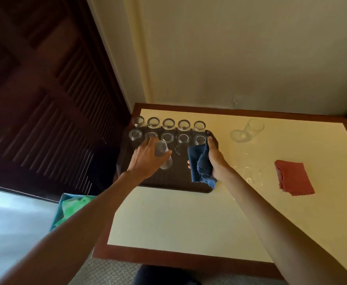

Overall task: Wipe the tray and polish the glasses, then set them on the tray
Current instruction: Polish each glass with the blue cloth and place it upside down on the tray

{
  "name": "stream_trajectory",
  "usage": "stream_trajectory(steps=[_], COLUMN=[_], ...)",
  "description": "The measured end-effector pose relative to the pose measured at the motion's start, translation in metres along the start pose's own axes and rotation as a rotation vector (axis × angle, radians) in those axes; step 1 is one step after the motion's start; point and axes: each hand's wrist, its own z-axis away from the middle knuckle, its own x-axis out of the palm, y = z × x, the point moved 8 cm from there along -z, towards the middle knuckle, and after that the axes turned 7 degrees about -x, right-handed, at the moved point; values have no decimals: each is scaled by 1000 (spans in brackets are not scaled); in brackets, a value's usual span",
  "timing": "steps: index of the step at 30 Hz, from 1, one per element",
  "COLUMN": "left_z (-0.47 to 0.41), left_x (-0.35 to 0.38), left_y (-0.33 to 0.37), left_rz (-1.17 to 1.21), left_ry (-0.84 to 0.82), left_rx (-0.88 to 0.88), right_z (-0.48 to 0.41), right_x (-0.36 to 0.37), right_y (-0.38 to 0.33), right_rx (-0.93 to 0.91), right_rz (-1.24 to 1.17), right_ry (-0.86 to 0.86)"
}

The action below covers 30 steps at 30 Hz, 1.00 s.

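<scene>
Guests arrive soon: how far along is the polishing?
Ten clear glasses stand on the dark brown tray. The left hand holds an eleventh glass over it; the right hand grips a blue cloth. At least one loose glass waits on the cream table.

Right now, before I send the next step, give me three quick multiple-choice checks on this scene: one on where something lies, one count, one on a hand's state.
1. The red cloth lies:
A. on the table, right of the tray
B. inside a cup
C. on the floor

2. The glasses standing in two rows beyond the hands number:
A. six
B. fourteen
C. ten

3. The right hand:
A. lies flat on the table
B. grips the blue cloth
C. holds a spoon

Answers:
1 A, since it lies on bare tabletop past the tray's right edge.
2 C, since each row holds five.
3 B, since its fingers curl round the cloth above the tray's right end.
</scene>
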Motion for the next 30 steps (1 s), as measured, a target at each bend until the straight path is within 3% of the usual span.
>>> stream_trajectory(steps=[5,11,16,21,23,27,30], left_z=[4,11,12,3,-11,-36,-39], left_x=[38,60,63,51,32,-27,-51], left_y=[-27,-40,-51,-52,-42,-7,29], left_rz=[-66,-111,-130,-387,-267,298,384], left_ry=[-127,-190,-241,-459,-524,-454,-537], left_rx=[-58,-102,-125,-114,-135,-239,-156], right_z=[-12,-9,-2,10,15,36,54], right_x=[-4,11,21,29,36,60,78], right_y=[9,18,19,16,11,-11,-37], right_rx=[-56,-38,-36,-40,-50,-107,-155], right_rz=[112,178,199,189,206,208,240], right_ry=[75,-59,-65,-67,-108,-222,-287])
